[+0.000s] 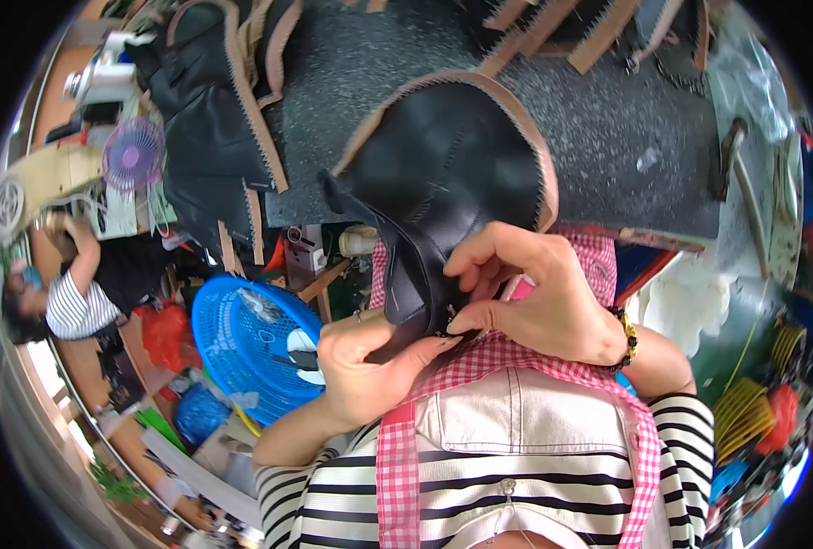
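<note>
Head view: left hand (pixel 361 373) and right hand (pixel 562 302) pinch the stitched black leather piece (pixel 484 142) between nearly closed fingers (pixel 480 315); uneven pulling could crease its edge.

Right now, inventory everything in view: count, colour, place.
stitched leather-like piece: 1, black with tan edging, in both hands
similar pieces: several, black and tan, upper left
worktable: 1, dark speckled, top centre
fan: 1, purple, left
basket: 1, blue, left centre
plastic bag: 1, red, left of basket
wire racks: count unclear, yellow, lower right
co-worker: 1, striped top, far left
apron: 1, pink gingham, on the person
left hand: 1, bare, pinching the piece
right hand: 1, bare, pinching the piece
</note>
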The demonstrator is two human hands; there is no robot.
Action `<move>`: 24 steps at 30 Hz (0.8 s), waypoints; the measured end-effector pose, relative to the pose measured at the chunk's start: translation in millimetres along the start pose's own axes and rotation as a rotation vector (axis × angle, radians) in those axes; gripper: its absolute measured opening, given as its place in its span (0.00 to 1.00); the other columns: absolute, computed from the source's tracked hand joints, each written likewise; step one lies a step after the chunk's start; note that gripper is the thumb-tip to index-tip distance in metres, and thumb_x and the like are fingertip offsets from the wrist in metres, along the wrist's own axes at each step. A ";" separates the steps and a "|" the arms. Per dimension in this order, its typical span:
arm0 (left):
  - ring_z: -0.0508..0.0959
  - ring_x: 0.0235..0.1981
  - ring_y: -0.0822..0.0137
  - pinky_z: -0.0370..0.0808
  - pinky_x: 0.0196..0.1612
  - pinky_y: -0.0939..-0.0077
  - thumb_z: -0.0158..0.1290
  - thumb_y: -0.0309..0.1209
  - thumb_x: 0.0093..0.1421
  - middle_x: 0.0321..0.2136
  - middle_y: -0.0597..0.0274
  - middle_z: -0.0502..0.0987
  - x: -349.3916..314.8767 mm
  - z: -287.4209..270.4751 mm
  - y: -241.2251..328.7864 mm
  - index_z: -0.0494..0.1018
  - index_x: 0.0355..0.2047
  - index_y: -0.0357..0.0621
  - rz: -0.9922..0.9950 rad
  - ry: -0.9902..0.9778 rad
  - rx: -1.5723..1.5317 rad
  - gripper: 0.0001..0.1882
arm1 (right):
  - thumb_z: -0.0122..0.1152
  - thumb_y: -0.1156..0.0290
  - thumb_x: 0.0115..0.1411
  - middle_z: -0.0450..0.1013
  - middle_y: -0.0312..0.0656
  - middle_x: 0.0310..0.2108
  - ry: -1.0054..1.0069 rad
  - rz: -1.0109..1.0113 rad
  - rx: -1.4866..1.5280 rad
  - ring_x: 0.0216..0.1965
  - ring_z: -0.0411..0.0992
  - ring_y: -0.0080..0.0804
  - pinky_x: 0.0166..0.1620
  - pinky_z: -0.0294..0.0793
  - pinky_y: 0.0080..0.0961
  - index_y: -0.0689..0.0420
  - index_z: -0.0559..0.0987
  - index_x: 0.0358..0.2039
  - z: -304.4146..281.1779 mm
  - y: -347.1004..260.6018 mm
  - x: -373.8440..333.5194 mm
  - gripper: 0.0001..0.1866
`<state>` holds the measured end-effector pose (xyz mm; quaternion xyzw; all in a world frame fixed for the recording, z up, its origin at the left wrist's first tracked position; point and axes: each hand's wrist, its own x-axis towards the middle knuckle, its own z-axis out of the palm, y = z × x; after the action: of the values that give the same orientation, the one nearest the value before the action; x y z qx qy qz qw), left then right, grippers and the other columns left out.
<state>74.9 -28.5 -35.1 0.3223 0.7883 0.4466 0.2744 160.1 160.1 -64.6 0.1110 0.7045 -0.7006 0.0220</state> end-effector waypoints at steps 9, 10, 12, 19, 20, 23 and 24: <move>0.73 0.18 0.79 0.67 0.21 0.82 0.71 0.27 0.46 0.16 0.63 0.77 5.0 -0.2 1.3 0.79 0.22 0.37 -0.122 0.039 -0.210 0.11 | 0.70 0.81 0.51 0.77 0.38 0.31 0.022 0.054 0.122 0.32 0.78 0.21 0.34 0.77 0.16 0.64 0.79 0.35 -1.5 5.1 3.3 0.10; 0.69 0.16 0.82 0.63 0.20 0.82 0.71 0.28 0.45 0.13 0.64 0.74 8.3 1.7 0.2 0.77 0.19 0.36 -0.084 0.063 -0.265 0.13 | 0.70 0.82 0.51 0.77 0.39 0.32 0.035 -0.032 0.030 0.32 0.78 0.22 0.34 0.77 0.16 0.64 0.80 0.35 -2.1 5.9 3.4 0.11; 0.69 0.17 0.83 0.63 0.20 0.82 0.71 0.27 0.46 0.14 0.64 0.74 11.5 0.0 -0.1 0.76 0.18 0.36 -0.097 0.032 -0.273 0.13 | 0.70 0.84 0.48 0.77 0.39 0.32 0.079 -0.157 -0.070 0.31 0.78 0.24 0.33 0.76 0.18 0.63 0.81 0.33 -1.4 5.1 3.3 0.10; 0.70 0.21 0.85 0.67 0.24 0.84 0.69 0.25 0.47 0.17 0.67 0.78 18.4 -8.5 -0.4 0.79 0.23 0.34 -0.174 -0.073 -0.326 0.09 | 0.70 0.83 0.48 0.77 0.38 0.32 0.103 -0.199 -0.183 0.30 0.75 0.22 0.32 0.73 0.18 0.60 0.84 0.32 -3.2 0.8 -0.7 0.09; 0.71 0.22 0.85 0.67 0.24 0.84 0.69 0.25 0.47 0.18 0.66 0.78 18.7 -8.1 -1.5 0.79 0.24 0.34 -0.165 -0.077 -0.331 0.09 | 0.70 0.83 0.48 0.77 0.39 0.32 0.112 -0.164 -0.172 0.30 0.75 0.22 0.32 0.73 0.17 0.61 0.84 0.31 -2.4 -2.5 -1.4 0.08; 0.70 0.22 0.85 0.67 0.25 0.83 0.69 0.26 0.48 0.18 0.67 0.78 18.4 -6.3 -0.3 0.79 0.24 0.34 -0.180 -0.085 -0.365 0.10 | 0.70 0.84 0.49 0.77 0.39 0.32 0.117 -0.176 -0.118 0.30 0.75 0.22 0.32 0.73 0.17 0.63 0.84 0.30 -2.4 -1.7 -3.5 0.07; 0.70 0.22 0.85 0.67 0.25 0.83 0.69 0.26 0.48 0.18 0.67 0.78 18.1 -6.3 0.9 0.79 0.23 0.34 -0.193 -0.087 -0.380 0.10 | 0.70 0.84 0.49 0.77 0.39 0.32 0.109 -0.172 -0.111 0.31 0.75 0.22 0.32 0.73 0.17 0.63 0.83 0.30 -2.4 -1.4 -3.7 0.07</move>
<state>59.1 -17.8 -34.1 0.2067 0.7045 0.5445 0.4055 163.7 162.0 -62.5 0.0867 0.7492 -0.6528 -0.0705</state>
